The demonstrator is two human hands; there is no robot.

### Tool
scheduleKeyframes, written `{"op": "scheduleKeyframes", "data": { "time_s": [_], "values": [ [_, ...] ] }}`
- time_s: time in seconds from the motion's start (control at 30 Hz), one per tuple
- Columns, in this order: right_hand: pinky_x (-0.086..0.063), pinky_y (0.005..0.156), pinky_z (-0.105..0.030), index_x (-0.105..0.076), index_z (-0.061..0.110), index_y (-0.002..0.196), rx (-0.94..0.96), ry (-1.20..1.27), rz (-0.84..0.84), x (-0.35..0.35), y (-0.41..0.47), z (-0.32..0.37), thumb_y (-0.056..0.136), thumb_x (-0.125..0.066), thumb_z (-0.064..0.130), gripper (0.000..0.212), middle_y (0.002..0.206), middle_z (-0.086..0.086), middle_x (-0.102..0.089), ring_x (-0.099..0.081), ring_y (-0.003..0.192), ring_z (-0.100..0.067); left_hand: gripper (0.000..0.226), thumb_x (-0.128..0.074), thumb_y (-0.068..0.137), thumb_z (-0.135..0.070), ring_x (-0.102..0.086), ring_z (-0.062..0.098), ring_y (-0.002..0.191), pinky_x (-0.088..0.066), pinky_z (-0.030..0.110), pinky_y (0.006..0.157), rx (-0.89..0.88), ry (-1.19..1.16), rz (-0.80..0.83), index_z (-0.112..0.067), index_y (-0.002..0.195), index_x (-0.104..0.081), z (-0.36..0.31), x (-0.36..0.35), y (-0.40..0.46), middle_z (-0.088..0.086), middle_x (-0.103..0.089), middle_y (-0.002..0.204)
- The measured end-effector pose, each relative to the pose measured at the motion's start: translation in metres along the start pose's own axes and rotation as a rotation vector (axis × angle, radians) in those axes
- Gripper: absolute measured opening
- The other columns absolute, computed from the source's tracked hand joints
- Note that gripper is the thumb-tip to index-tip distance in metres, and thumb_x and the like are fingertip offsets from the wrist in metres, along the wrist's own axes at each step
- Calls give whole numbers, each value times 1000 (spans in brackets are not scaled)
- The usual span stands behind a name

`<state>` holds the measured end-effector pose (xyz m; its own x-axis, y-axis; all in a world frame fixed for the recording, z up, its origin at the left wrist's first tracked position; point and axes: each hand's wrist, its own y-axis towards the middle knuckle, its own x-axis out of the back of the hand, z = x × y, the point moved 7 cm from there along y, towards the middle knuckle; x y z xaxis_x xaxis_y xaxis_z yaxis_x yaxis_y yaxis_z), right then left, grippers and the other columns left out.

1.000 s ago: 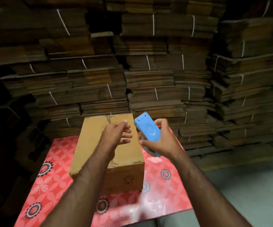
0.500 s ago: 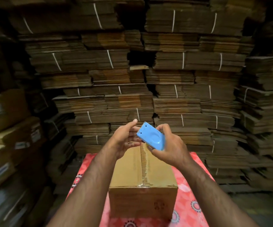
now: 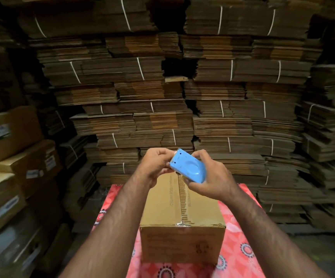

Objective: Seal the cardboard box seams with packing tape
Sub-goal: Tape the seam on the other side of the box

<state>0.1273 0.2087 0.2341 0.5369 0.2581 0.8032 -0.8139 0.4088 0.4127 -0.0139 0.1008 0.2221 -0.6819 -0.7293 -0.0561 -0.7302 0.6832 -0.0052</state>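
Note:
A closed cardboard box [image 3: 162, 213] sits on a red patterned cloth, its centre seam running away from me with tape along it. Above its far end my right hand [image 3: 212, 177] grips a blue tape dispenser [image 3: 188, 166] with its serrated edge pointing left. My left hand [image 3: 155, 165] is at that serrated edge, fingertips pinched there; whether a tape end lies between them I cannot make out.
The red patterned cloth [image 3: 241, 237] covers the surface under the box. Tied bundles of flattened cardboard [image 3: 162, 97] fill the wall behind. Labelled closed boxes [image 3: 12, 157] are stacked on the left. Bare floor [image 3: 313, 249] lies at the lower right.
The view swung left and the box is now centred below my hands. My left hand moved from over the box top up to the dispenser's serrated edge.

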Motion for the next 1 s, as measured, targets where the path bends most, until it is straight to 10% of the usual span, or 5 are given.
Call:
{"op": "scheduleKeyframes", "data": {
  "time_s": [1.0],
  "values": [
    [-54, 72, -36, -50, 36, 131, 362, -162, 441, -107, -20, -63, 70, -62, 64, 69, 109, 6, -70, -65, 96, -23, 24, -70, 90, -2, -53, 8, 40, -46, 20, 41, 186, 73, -595, -7, 68, -62, 162, 64, -53, 11, -60, 61]
  ]
}}
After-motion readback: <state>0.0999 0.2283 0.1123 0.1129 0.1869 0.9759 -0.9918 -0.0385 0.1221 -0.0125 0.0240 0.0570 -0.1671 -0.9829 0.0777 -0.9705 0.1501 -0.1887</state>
